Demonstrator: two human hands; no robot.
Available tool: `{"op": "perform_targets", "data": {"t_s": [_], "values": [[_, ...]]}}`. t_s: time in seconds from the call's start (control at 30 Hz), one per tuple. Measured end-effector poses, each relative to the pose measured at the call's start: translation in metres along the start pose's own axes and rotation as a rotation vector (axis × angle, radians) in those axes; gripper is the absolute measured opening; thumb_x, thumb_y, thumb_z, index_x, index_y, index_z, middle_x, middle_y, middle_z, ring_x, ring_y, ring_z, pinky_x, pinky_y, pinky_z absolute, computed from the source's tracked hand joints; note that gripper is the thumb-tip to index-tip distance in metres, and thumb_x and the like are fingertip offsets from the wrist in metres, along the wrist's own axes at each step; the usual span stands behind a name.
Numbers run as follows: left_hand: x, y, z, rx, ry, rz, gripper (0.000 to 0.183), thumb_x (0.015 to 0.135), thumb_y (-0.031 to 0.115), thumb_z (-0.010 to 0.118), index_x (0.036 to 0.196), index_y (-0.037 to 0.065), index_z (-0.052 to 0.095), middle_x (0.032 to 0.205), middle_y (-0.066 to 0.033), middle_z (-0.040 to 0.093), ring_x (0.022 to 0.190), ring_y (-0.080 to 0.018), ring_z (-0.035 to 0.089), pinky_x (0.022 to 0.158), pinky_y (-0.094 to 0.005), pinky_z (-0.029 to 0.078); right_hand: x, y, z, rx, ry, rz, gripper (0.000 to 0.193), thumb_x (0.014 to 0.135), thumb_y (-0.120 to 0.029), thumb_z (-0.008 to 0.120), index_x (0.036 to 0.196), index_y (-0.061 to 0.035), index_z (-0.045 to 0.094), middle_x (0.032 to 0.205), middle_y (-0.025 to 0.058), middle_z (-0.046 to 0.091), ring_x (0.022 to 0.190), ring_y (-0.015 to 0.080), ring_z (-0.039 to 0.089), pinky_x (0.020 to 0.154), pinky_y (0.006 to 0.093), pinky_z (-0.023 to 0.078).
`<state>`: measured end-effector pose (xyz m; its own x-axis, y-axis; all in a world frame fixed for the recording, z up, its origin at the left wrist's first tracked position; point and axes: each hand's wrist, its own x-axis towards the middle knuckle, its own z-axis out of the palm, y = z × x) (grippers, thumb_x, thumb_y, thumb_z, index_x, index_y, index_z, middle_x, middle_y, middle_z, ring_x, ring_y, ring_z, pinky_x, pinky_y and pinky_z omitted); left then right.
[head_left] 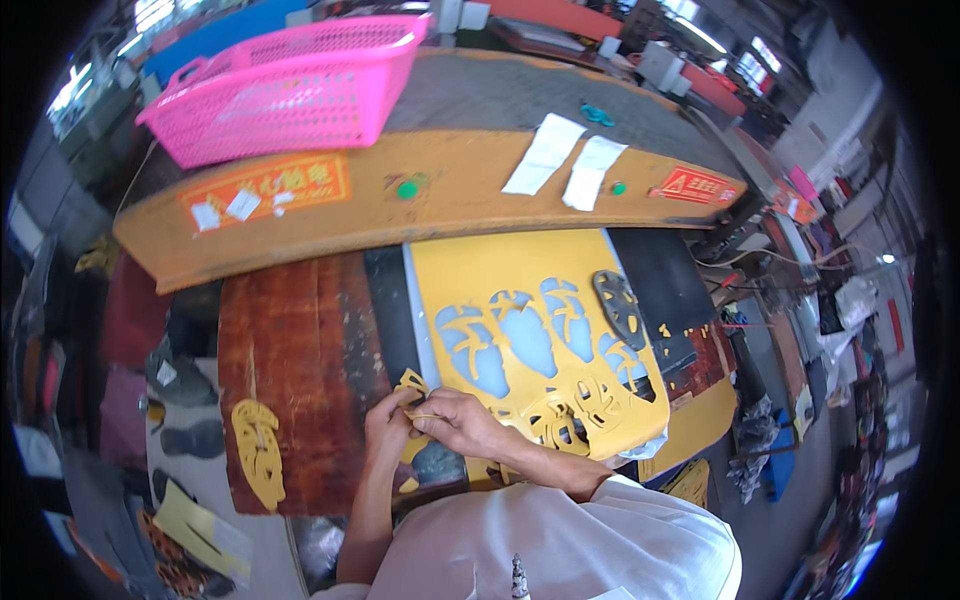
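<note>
Close to my body, my left hand (386,414) and my right hand (456,420) meet with their fingers pinched on a small yellow cut-out piece (411,379). Part of it sticks out above the fingers; the rest is hidden by them. Just beyond my right hand lies a yellow sheet (470,258) with several sole-shaped openings cut through it. A dark cutting die (618,308) rests on the sheet's right edge. To the left of my hands, a yellow openwork shoe-upper piece (258,455) lies on the reddish-brown board (310,350).
An orange machine beam (440,205) with green buttons spans the far side of the board. On top sit a pink plastic basket (290,95) and two white paper strips (545,153). Yellow scraps (690,345) lie at the right. A dark mat (660,275) is under the sheet.
</note>
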<state>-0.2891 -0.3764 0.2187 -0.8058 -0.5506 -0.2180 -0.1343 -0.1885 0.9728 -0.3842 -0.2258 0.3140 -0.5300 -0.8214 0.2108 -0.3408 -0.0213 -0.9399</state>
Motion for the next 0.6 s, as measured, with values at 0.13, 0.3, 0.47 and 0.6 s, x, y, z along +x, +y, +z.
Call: {"op": "perform_targets", "data": {"t_s": [0.13, 0.3, 0.47, 0.6], "values": [[-0.011, 0.024, -0.006, 0.055, -0.111, -0.137, 0.018, 0.104, 0.01, 0.062, 0.107, -0.003, 0.074, 0.086, -0.004, 0.071, 0.061, -0.0109, 0.062, 0.056, -0.028, 0.05, 0.008, 0.017, -0.008, 0.316, 0.175, 0.442, 0.022, 0.105, -0.02, 0.072, 0.105, 0.0024, 0.075, 0.087, 0.0013, 0.07, 0.073, 0.0075, 0.065, 0.068, 0.0271, 0.053], [-0.036, 0.042, -0.011, 0.085, -0.366, -0.223, 0.025, 0.108, 0.019, 0.065, 0.11, -0.004, 0.075, 0.084, -0.0031, 0.07, 0.062, -0.0095, 0.063, 0.056, -0.0264, 0.05, 0.011, 0.039, -0.034, 0.508, 0.359, 0.461, 0.013, 0.101, -0.016, 0.075, 0.103, -0.0027, 0.076, 0.086, 0.0022, 0.073, 0.078, 0.0113, 0.069, 0.068, 0.0282, 0.056], [-0.052, 0.039, -0.023, 0.165, -0.349, -0.302, 0.03, 0.108, 0.012, 0.064, 0.134, -0.001, 0.069, 0.108, -0.0062, 0.074, 0.08, -0.0088, 0.066, 0.062, -0.0275, 0.055, 0.009, 0.036, -0.121, 0.161, 0.587, 0.351, 0.017, 0.1, -0.011, 0.068, 0.113, -0.0032, 0.074, 0.098, 0.0057, 0.075, 0.086, 0.0148, 0.07, 0.077, 0.0359, 0.059], [-0.048, 0.052, -0.04, -0.03, -0.27, -0.092, 0.065, 0.108, 0.005, 0.054, 0.168, 0.007, 0.029, 0.118, -0.0111, 0.073, 0.079, -0.0097, 0.062, 0.072, -0.0273, 0.055, -0.002, 0.031, -0.13, 0.315, 0.384, 0.404, 0.018, 0.102, -0.02, 0.072, 0.113, -0.0058, 0.075, 0.085, -0.0016, 0.07, 0.07, 0.0058, 0.059, 0.062, 0.0231, 0.048]]}}
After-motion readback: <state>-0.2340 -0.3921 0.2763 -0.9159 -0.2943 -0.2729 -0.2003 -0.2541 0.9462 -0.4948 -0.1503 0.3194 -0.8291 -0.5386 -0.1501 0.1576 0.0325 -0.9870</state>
